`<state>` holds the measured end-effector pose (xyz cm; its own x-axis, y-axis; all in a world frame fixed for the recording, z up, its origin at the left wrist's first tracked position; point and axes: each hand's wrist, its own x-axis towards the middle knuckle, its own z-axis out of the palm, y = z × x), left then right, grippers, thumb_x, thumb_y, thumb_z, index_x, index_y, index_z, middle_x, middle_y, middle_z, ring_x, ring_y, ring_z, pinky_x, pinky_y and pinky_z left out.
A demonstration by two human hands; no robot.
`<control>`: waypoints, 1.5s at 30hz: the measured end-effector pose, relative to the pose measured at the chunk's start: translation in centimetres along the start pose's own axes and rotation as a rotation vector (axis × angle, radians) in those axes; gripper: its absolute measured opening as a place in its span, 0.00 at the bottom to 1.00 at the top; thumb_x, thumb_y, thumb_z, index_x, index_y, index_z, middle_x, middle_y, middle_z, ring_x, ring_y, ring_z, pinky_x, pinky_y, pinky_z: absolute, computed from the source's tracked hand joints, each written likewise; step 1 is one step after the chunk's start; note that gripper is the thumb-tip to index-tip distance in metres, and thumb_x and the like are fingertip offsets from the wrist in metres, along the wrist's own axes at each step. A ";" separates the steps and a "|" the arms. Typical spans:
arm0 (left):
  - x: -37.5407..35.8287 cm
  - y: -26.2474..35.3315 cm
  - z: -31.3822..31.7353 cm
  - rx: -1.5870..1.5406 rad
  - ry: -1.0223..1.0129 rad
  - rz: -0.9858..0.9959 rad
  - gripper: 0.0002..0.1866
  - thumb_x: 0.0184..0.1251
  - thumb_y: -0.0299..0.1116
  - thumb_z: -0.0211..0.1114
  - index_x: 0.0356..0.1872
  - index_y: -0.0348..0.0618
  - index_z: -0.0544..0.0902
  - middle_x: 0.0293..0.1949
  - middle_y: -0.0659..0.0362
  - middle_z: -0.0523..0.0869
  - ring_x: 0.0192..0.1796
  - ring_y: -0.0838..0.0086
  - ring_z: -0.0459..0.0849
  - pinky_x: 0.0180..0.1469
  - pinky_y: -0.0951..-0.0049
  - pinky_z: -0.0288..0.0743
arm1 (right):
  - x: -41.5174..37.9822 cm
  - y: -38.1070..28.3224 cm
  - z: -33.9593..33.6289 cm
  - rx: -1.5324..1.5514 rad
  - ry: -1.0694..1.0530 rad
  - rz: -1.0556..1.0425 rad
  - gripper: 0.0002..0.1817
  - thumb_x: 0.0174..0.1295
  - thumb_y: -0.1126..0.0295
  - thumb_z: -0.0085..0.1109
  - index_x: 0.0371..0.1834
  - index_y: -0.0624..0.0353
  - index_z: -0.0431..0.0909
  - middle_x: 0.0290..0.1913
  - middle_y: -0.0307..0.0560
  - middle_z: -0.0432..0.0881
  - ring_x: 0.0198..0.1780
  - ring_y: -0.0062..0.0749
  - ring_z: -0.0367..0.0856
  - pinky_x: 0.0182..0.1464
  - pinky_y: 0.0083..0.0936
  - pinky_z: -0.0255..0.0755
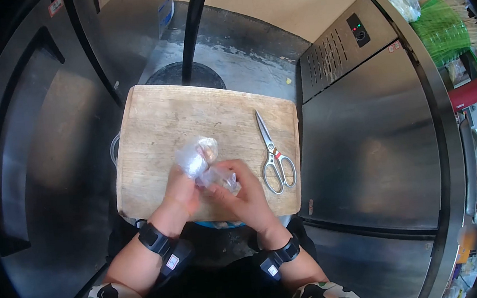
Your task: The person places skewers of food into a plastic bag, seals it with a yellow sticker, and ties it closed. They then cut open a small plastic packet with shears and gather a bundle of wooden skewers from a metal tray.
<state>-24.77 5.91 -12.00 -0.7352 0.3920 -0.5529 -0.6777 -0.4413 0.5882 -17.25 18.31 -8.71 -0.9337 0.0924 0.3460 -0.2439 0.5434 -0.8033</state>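
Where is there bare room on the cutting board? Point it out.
The cutting board is bare across its far half, behind the plastic bag, and along its left edge. It is crowded near the front, where the left hand and right hand grip the bag, with scissors at right.

Scissors (274, 156) lie on the cutting board (156, 128).

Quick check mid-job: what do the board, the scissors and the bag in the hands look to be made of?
Board: pale wood, matte and worn, with visible grain and scuff marks. Scissors: shiny metal blades and loops, probably steel, with a small red mark at the pivot. Bag: thin clear plastic film, crinkled and glossy, held by both hands, left and right; its contents are unclear.
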 end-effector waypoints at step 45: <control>-1.2 -2.5 0.9 -0.318 -0.209 -0.131 0.20 0.64 0.31 0.55 0.58 0.42 0.72 0.54 0.57 0.79 0.57 0.69 0.77 0.61 0.67 0.69 | 1.3 0.8 0.7 -0.032 0.265 0.183 0.07 0.45 0.79 0.60 0.23 0.62 0.71 0.49 0.54 0.73 0.50 0.47 0.70 0.53 0.34 0.66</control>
<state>-22.20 7.23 -12.29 -0.6517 0.6031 -0.4599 -0.7522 -0.5915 0.2903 -18.80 18.26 -9.26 -0.8593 0.4034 0.3146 -0.0654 0.5234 -0.8496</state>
